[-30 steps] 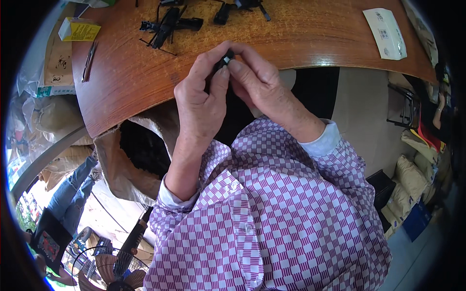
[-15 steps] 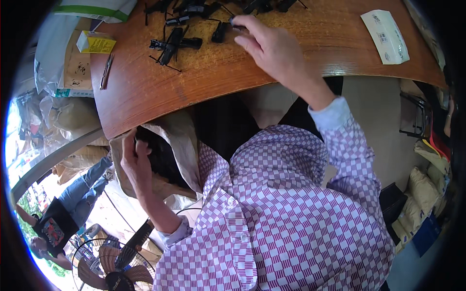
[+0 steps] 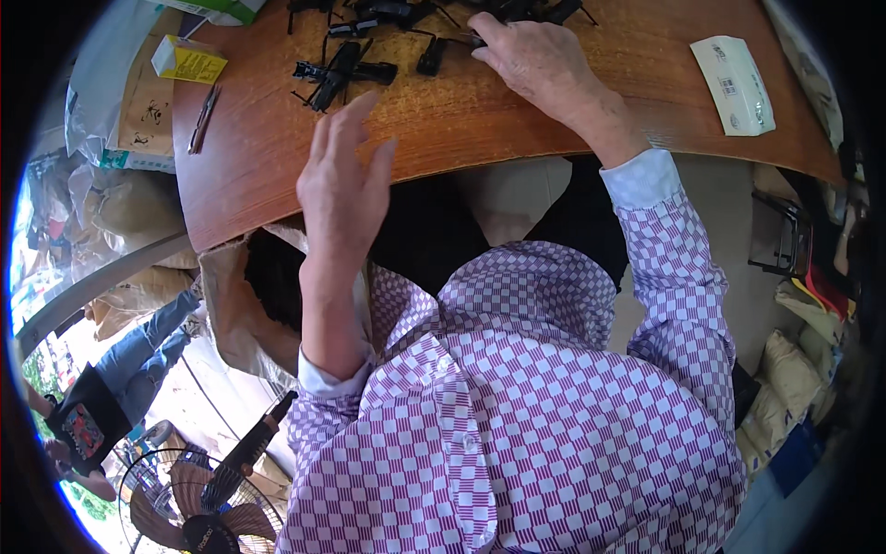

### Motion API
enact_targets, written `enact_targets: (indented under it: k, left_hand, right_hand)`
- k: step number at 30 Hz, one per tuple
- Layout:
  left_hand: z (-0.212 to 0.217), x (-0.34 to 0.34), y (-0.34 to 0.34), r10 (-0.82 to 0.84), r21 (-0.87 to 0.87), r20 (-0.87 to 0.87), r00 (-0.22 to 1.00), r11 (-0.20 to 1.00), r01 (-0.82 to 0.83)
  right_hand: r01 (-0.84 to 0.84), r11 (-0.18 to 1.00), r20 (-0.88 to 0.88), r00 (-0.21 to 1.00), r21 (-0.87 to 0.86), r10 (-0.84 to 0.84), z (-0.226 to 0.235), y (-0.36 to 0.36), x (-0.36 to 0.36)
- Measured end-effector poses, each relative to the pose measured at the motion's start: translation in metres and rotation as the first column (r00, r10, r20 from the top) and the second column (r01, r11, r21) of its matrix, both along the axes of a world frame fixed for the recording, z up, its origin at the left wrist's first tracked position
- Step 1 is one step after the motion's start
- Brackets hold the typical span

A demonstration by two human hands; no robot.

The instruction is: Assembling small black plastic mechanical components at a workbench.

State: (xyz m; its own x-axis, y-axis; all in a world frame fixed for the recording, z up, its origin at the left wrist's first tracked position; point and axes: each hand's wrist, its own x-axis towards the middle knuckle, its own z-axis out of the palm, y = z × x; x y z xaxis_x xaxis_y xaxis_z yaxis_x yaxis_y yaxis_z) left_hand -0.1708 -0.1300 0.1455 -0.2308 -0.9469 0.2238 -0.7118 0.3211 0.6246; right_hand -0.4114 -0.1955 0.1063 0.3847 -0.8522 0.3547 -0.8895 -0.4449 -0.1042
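My left hand [image 3: 343, 189] is raised over the table's front edge, fingers stretched out and thumb apart, holding nothing. Just beyond its fingertips lies a black folding drone [image 3: 337, 76] with thin arms spread. My right hand [image 3: 549, 78] is at the far middle of the table, thumb and fingers closed together by a dark piece mostly hidden behind them. Beside those fingers sits a small black block-shaped part [image 3: 430, 57]. More black drones [image 3: 392, 13] lie along the far edge, partly cut off by the picture's rim.
The brown wooden table [image 3: 249, 166] curves across. On it are a white packet [image 3: 734, 88], a yellow and white box [image 3: 191, 60] and a slim pen-like tool [image 3: 204, 120]. An open sack [image 3: 226, 305] with dark contents stands below the left edge. A fan [image 3: 203, 508] and another person [image 3: 101, 415] are lower left.
My left hand has come up out of the sack and moved right to the table's edge, empty. My right hand has shifted slightly right, its fingers still closed.
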Motion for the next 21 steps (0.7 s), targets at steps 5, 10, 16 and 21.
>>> enact_targets:
  k: [5,10,16,21]
  left_hand:
    - [-0.008,-0.019,-0.009,-0.062,0.082,-0.053,0.997,0.994,0.066]
    - [-0.010,-0.038,-0.023,-0.149,0.099,-0.316,0.937,0.977,0.188]
    - [-0.018,-0.030,-0.026,-0.124,0.291,-0.586,0.801,0.890,0.350]
    - [-0.029,-0.028,-0.017,-0.053,0.293,-0.598,0.799,0.914,0.280]
  right_hand:
    - [-0.234,0.946,0.629,0.707,-0.224,0.323,0.024,0.006,0.006]
    - [-0.364,0.661,0.747,0.439,0.656,-0.500,0.033,0.010,0.017]
    - [-0.589,0.572,0.790,0.206,0.571,-0.577,0.017,0.031,0.036]
    - [-0.584,0.551,0.756,0.179,0.597,-0.629,0.014,0.045,0.049]
